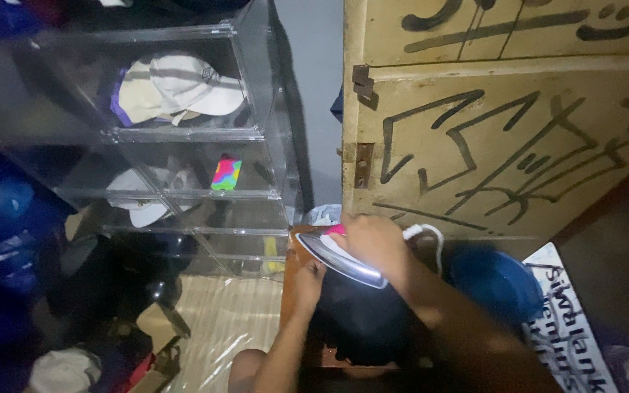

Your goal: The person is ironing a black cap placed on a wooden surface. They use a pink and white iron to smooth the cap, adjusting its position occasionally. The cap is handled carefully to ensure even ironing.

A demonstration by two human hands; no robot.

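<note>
My right hand grips the handle of a clothes iron, lifted and tilted so its shiny soleplate faces left. A white cord loops off the iron's back. My left hand rests just below the iron's tip, on the edge of a dark garment spread over a small wooden surface.
A clear plastic shelf unit at left holds white caps and a multicoloured small item. A pale wooden door with black painted marks stands behind. A blue round thing and a printed white sheet lie at right.
</note>
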